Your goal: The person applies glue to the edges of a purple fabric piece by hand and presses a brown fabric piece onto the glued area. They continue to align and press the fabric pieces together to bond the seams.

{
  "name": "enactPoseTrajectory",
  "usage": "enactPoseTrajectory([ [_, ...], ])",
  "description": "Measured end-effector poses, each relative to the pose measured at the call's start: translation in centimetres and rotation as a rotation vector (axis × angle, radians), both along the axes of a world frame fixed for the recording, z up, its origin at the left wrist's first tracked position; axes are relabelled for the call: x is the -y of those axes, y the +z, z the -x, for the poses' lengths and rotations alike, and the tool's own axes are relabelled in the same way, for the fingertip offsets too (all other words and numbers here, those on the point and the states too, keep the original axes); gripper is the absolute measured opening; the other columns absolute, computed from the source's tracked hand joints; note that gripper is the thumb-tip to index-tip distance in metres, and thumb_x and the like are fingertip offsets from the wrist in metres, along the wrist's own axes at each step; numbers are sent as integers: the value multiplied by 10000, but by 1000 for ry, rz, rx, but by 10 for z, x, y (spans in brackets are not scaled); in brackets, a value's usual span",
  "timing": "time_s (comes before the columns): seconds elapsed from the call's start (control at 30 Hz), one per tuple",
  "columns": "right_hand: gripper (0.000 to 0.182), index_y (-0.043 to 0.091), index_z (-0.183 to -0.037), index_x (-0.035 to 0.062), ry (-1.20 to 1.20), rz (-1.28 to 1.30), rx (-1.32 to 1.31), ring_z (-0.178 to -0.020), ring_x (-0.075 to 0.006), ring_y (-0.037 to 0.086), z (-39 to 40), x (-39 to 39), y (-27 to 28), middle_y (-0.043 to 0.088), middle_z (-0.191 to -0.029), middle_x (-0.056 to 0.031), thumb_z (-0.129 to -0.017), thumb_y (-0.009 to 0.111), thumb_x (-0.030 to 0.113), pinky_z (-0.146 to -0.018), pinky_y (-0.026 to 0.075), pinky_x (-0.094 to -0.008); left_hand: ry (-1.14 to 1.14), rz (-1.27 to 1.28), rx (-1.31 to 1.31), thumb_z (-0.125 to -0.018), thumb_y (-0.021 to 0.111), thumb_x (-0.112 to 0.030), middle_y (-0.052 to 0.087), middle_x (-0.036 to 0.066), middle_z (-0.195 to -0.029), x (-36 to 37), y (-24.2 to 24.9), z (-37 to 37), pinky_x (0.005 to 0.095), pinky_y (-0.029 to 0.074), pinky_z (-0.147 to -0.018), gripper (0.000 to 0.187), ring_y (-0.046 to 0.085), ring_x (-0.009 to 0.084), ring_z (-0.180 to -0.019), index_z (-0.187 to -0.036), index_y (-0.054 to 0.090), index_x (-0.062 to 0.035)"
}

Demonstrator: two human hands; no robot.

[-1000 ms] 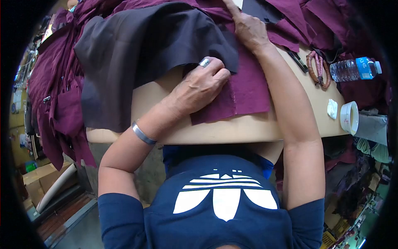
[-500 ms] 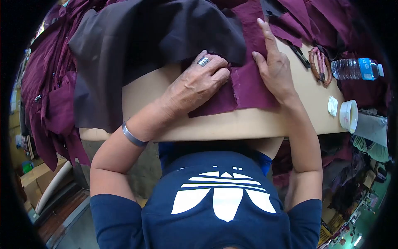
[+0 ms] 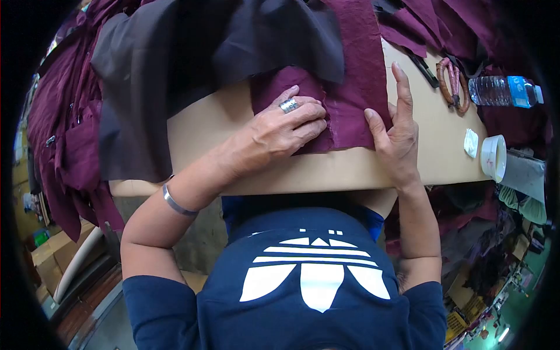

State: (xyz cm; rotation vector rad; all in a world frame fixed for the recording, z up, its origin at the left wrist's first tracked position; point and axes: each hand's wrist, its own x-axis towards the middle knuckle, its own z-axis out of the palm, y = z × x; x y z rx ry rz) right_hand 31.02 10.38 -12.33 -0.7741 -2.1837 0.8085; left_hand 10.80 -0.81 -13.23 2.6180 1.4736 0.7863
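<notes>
Maroon cloth [image 3: 356,81] lies flat on the tan tabletop [image 3: 204,125], with a seam or joined edge running down it. My left hand [image 3: 286,125], with a ring and a bracelet, rests on this cloth left of the seam. Its fingers are bent and pressed together; whether they pinch any fabric is hidden. My right hand [image 3: 399,125] is at the cloth's right edge, thumb and index finger spread apart, the thumb touching or just over the fabric. Dark grey cloth [image 3: 233,46] covers part of the maroon piece above my left hand.
Scissors with wrapped handles [image 3: 453,84] and a black tool [image 3: 423,70] lie at the right. Near them are a water bottle [image 3: 504,91], a white scrap [image 3: 471,143] and a round white container [image 3: 493,157]. Maroon garments [image 3: 76,134] are heaped at the left.
My right hand has shifted right and nearer to me, off the middle of the fabric to its edge. The maroon cloth's lower edge has moved slightly away from me. My left hand has barely moved.
</notes>
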Motion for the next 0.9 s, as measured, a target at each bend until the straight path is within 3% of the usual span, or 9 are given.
enactPoseTrajectory([
  [0.07, 747, 265, -1425, 109, 10, -59, 13, -766, -276, 531, 0, 4, 1, 492, -1281, -160, -780, 627, 0, -782, 457, -372, -10, 6, -1, -762, 548, -90, 525, 98, -1127, 1, -1, 1, 498, 326, -1042, 331, 509, 213, -1127, -1082, 599, -20],
  [0.23, 753, 233, -1428, 92, 35, -114, 30, -1090, -353, 540, -3, 7, 8, 384, -1389, -178, -785, 611, -8, -922, 430, -377, -32, 37, -39, -783, 525, -78, 507, 90, -1182, 4, 2, 1, 522, 294, -1052, 362, 493, 205, -1160, -1136, 576, -22],
  [0.27, 759, 223, -1427, 86, 66, -15, -13, -1233, -371, 437, -4, 7, 8, 340, -1426, -163, -779, 602, -22, -990, 387, -375, -25, 51, -44, -787, 518, -78, 503, 93, -1191, 4, 3, 1, 524, 285, -1056, 369, 489, 206, -1168, -1148, 572, -22],
  [0.47, 755, 237, -1422, 82, 51, 141, 37, -1222, -356, 448, -4, 10, 12, 359, -1417, -152, -771, 600, -41, -1008, 370, -380, -14, 83, -27, -805, 493, -84, 482, 111, -1230, 6, 5, 2, 530, 243, -1074, 407, 465, 218, -1210, -1204, 547, -19],
  [0.63, 740, 267, -1410, 84, 73, -34, 18, -1220, -349, 451, -6, 7, 3, 372, -1410, -147, -766, 609, -41, -1001, 378, -386, 15, 83, -84, -805, 504, -103, 468, 113, -1247, 6, 5, -3, 539, 258, -1063, 416, 453, 230, -1223, -1212, 534, -21],
  [0.87, 733, 273, -1407, 84, 62, -39, 6, -1224, -354, 445, -6, 9, 0, 376, -1410, -140, -769, 613, -33, -1000, 381, -384, -58, 97, -130, -822, 490, -147, 460, 121, -1273, 12, 18, -5, 558, 281, -1042, 411, 430, 286, -1235, -1230, 531, -183],
  [0.9, 723, 253, -1411, 63, 78, 10, 16, -1271, -326, 376, -6, 9, 2, 339, -1427, -145, -783, 593, -45, -1041, 321, -379, -41, 105, -116, -822, 489, -145, 457, 115, -1281, 13, 15, -5, 553, 276, -1047, 413, 430, 282, -1236, -1232, 530, -174],
])
